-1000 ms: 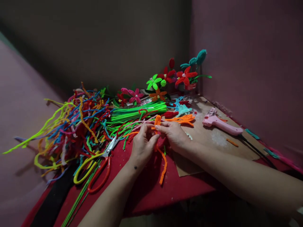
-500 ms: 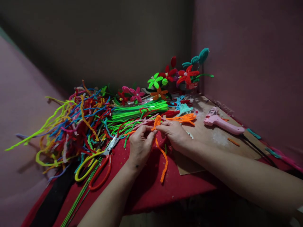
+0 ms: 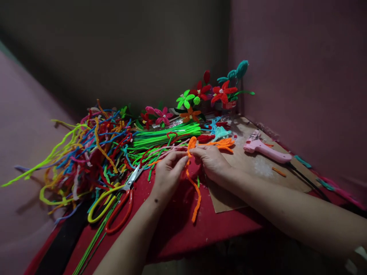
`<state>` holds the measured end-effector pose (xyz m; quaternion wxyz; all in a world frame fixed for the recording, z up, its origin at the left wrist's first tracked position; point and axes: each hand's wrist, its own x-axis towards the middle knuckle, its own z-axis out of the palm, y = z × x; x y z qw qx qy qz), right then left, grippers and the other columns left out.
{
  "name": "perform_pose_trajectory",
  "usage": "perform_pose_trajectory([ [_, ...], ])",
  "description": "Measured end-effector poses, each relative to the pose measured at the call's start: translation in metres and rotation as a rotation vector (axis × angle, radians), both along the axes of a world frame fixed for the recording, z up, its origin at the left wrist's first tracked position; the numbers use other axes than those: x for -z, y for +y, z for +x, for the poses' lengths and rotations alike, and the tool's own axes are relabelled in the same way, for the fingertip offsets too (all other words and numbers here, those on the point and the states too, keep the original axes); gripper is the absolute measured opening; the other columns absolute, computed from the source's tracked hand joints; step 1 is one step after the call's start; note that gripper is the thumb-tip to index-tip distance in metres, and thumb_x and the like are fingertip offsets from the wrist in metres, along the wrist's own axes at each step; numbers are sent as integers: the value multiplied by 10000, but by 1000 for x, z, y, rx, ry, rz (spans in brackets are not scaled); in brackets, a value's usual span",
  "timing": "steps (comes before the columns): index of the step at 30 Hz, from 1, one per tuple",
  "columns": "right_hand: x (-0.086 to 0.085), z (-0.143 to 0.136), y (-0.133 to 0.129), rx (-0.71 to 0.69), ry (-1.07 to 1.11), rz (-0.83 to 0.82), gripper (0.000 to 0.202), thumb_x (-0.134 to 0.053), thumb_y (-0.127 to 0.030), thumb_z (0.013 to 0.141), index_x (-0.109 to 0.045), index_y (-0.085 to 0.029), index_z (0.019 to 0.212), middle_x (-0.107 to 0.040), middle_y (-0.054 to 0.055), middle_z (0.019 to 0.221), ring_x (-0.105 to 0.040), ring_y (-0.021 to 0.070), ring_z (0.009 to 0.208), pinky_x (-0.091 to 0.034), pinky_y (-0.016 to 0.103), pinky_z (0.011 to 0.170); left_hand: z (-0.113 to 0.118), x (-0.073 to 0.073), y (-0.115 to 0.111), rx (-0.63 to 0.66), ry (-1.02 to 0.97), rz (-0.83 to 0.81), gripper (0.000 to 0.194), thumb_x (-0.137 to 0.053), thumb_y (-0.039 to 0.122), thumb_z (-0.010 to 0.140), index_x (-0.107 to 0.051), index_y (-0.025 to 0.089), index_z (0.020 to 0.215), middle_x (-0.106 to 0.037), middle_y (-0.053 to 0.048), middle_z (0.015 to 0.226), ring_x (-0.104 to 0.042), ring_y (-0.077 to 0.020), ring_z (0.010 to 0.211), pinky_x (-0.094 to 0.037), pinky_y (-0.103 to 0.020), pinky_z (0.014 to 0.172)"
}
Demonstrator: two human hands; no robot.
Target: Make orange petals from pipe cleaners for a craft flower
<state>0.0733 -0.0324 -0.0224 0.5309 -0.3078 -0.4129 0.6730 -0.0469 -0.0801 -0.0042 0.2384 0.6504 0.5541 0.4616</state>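
Note:
Between my hands is an orange pipe cleaner (image 3: 196,191), folded into a petal-like loop at its top, with a loose tail hanging over the red cloth. My left hand (image 3: 169,170) pinches it from the left at the base of the loop. From the right, the thumb and fingers of my right hand (image 3: 213,162) close on it at the same spot. My fingertips partly cover where the strands meet. Just behind my right hand lies a bundle of orange pipe-cleaner pieces (image 3: 225,144).
Scissors (image 3: 126,194) with yellow and red handles lie left, beside a tangled heap of colored pipe cleaners (image 3: 86,152). Green pipe cleaners (image 3: 166,135) lie behind. A pink glue gun (image 3: 268,150) rests on a cardboard sheet (image 3: 243,175). Finished pipe-cleaner flowers (image 3: 200,91) stand at the back.
The view has shifted slightly, moving everything a little left. My fingers have moved slightly apart around the base of the orange loop, both still pinching.

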Motion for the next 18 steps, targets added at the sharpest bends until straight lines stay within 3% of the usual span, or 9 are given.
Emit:
perform_pose_trajectory([
  [3,-4,1,-4,-24,-35,66,85,-578,-191,622,-579,-146,550,-462,-47,503,-359,69,478,-290,232,497,-4,-2,4,40,-431,-330,195,-623,332,728,-598,140,746,-609,-14,668,-557,-109,575,-440,-239,599],
  [6,-4,1,-7,-45,-78,92,83,-568,-212,652,-608,-144,625,-532,-20,582,-435,92,535,-341,244,542,-7,-1,6,98,-657,-521,216,-674,310,682,-596,115,734,-600,-13,610,-538,-82,495,-424,-209,530],
  [12,-4,4,-5,-45,-171,269,133,-565,-225,679,-577,-147,572,-504,-25,583,-449,101,599,-357,250,614,-11,-7,4,164,-710,-568,176,-682,255,673,-578,114,673,-529,31,536,-438,-29,413,-346,-163,442],
  [18,-16,10,-5,-137,-218,255,79,-568,-171,629,-623,-131,671,-559,-6,660,-468,109,630,-364,256,639,-19,-10,1,289,-731,-643,135,-628,240,707,-567,123,681,-466,42,537,-351,-33,407,-350,-203,461],
])
